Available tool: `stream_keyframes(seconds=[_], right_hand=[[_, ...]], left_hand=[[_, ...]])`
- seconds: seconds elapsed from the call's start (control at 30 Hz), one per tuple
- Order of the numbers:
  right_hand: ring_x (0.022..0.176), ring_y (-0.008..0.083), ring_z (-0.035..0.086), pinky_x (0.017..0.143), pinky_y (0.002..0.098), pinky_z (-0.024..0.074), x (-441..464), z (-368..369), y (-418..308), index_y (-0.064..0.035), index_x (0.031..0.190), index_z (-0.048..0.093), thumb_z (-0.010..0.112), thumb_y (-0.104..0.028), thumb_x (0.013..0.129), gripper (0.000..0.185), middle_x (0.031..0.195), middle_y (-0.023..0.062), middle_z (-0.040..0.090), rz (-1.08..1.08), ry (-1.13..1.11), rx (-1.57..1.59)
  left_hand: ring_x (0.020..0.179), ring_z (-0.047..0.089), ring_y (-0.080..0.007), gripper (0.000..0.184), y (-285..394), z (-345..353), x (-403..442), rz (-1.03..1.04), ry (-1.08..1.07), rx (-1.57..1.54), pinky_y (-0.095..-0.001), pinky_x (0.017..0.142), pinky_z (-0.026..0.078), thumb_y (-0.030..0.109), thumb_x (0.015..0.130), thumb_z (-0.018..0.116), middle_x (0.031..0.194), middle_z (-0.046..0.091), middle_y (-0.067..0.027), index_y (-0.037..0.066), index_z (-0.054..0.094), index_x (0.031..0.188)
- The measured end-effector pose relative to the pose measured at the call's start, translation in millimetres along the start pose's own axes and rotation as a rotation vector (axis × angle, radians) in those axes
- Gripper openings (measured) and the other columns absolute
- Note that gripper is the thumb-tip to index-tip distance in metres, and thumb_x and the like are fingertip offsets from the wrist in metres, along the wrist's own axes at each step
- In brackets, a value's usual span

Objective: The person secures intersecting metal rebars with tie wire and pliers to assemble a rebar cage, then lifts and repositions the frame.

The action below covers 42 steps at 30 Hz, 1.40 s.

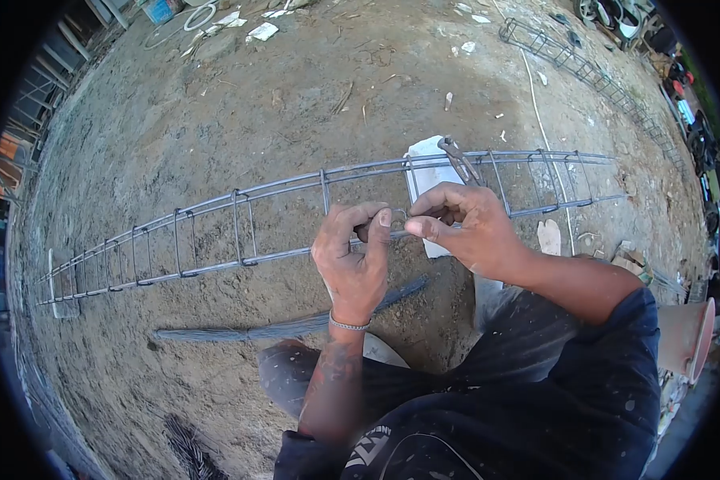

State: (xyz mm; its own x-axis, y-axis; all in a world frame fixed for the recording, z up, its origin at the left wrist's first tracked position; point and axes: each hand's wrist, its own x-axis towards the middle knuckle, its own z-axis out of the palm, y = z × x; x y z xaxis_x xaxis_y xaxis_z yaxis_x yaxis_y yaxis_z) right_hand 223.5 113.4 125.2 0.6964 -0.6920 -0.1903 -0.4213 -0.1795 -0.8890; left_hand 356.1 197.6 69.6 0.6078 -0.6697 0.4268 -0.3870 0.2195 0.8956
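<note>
A long cage of steel bars and stirrups [236,228] lies across the ground. My left hand [354,252] is closed in a pinch on a thin piece of wire [400,213] above the cage. From the other side, my right hand [464,224] pinches at the same wire, thumb and forefinger together. Just beyond my right hand, pincers [459,160] rest against the upper bars, over a white block [429,166]. Below the cage lies a bundle of thin wires [288,328], nearer my left hand. The fingertips hide the wire's ends.
A second wire cage [564,60] is at the upper right, beside a pale hose [536,108]. A bucket [680,342] stands at the right. Another dark wire bundle [190,448] lies at the lower left. White scraps [262,32] are scattered at the top.
</note>
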Motion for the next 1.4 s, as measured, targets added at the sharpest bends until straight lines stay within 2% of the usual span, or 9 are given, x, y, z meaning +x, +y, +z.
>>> stream_keyframes(seconds=[0.17, 0.37, 0.43, 0.57, 0.73, 0.83, 0.97, 1.03, 1.4], right_hand=[[0.069, 0.0088, 0.054, 0.061, 0.0239, 0.0446, 0.5, 1.0, 3.1, 0.0023, 0.09, 0.062, 0.067, -0.023, 0.078, 0.029, 0.077, 0.005, 0.061, -0.107, 0.057, -0.044], [0.068, 0.0092, 0.054, 0.061, 0.0244, 0.0448, 3.0, -4.3, 5.4, 0.0029, 0.091, 0.062, 0.065, -0.022, 0.081, 0.027, 0.077, 0.0058, 0.062, -0.139, 0.048, -0.055], [0.067, 0.0091, 0.054, 0.06, 0.0243, 0.0447, 2.7, -4.2, 9.0, 0.0027, 0.091, 0.063, 0.064, -0.021, 0.081, 0.026, 0.076, 0.0055, 0.061, -0.137, 0.037, -0.042], [0.065, 0.0089, 0.053, 0.059, 0.0237, 0.0448, 5.5, -3.0, 13.8, 0.0039, 0.091, 0.063, 0.063, -0.02, 0.083, 0.026, 0.073, 0.0053, 0.06, -0.103, 0.009, 0.065], [0.066, 0.0086, 0.054, 0.061, 0.0234, 0.0451, 6.5, -3.3, 6.8, 0.0024, 0.091, 0.063, 0.059, -0.017, 0.085, 0.021, 0.075, 0.0081, 0.062, -0.087, -0.112, 0.205], [0.064, 0.0083, 0.054, 0.059, 0.0235, 0.0451, 3.5, 3.4, 5.5, 0.0009, 0.091, 0.064, 0.058, -0.016, 0.085, 0.019, 0.075, 0.0078, 0.061, -0.01, -0.173, 0.55], [0.06, 0.008, 0.052, 0.056, 0.0233, 0.0443, 10.4, -1.2, 15.7, 0.0029, 0.091, 0.063, 0.057, -0.016, 0.085, 0.02, 0.07, 0.0049, 0.059, 0.007, -0.114, 0.364], [0.059, 0.008, 0.051, 0.054, 0.0225, 0.043, 16.5, -3.8, 22.2, 0.0018, 0.091, 0.063, 0.058, -0.017, 0.085, 0.02, 0.065, 0.0018, 0.057, -0.008, -0.072, 0.121], [0.061, 0.0085, 0.054, 0.055, 0.0226, 0.0436, 17.6, -1.0, 8.9, 0.0022, 0.083, 0.06, 0.058, -0.016, 0.084, 0.018, 0.068, 0.0041, 0.058, 0.081, -0.162, 0.333]], left_hand=[[0.053, 0.045, -0.0119, 0.007, 2.5, 4.6, 1.0, -0.002, 0.003, -0.024, -0.0247, 0.05, 0.036, 0.004, 0.074, 0.065, 0.066, 0.053, -0.0051, 0.003, 0.062, 0.08], [0.06, 0.045, -0.0075, 0.01, -4.2, 5.3, -2.4, -0.245, -0.121, -0.248, -0.0225, 0.053, 0.036, 0.01, 0.08, 0.063, 0.069, 0.053, -0.0019, 0.001, 0.062, 0.084], [0.064, 0.043, -0.0068, 0.014, 1.8, 2.6, -0.8, -0.517, -0.201, -0.48, -0.0204, 0.058, 0.034, 0.013, 0.083, 0.06, 0.072, 0.051, 0.0012, 0.0, 0.061, 0.087], [0.066, 0.043, -0.0084, 0.016, -14.7, 7.4, -7.1, -0.589, -0.208, -0.683, -0.0223, 0.06, 0.034, 0.015, 0.085, 0.058, 0.069, 0.047, 0.001, 0.001, 0.06, 0.093], [0.069, 0.048, -0.0151, 0.022, -17.5, 11.5, -12.7, -0.806, -0.324, -1.298, -0.0319, 0.068, 0.042, 0.024, 0.09, 0.05, 0.064, 0.043, -0.001, 0.004, 0.054, 0.085], [0.068, 0.05, -0.0179, 0.026, -7.6, 8.9, -11.8, -0.827, -0.391, -1.429, -0.0358, 0.071, 0.044, 0.028, 0.091, 0.046, 0.061, 0.042, -0.0022, 0.005, 0.051, 0.08], [0.065, 0.048, -0.0135, 0.023, -5.0, 12.1, -10.1, -0.792, -0.342, -1.363, -0.03, 0.066, 0.043, 0.025, 0.089, 0.051, 0.063, 0.046, -0.0005, 0.003, 0.055, 0.083], [0.064, 0.047, -0.0085, 0.019, 4.7, 10.4, -9.0, -0.608, -0.143, -0.531, -0.0225, 0.062, 0.04, 0.02, 0.085, 0.059, 0.069, 0.053, 0.0007, 0.001, 0.058, 0.088], [0.061, 0.048, -0.0052, 0.013, -3.9, -7.1, 0.7, -0.431, -0.219, -0.425, -0.019, 0.055, 0.037, 0.011, 0.079, 0.066, 0.071, 0.057, 0.0002, 0.0, 0.061, 0.084]])
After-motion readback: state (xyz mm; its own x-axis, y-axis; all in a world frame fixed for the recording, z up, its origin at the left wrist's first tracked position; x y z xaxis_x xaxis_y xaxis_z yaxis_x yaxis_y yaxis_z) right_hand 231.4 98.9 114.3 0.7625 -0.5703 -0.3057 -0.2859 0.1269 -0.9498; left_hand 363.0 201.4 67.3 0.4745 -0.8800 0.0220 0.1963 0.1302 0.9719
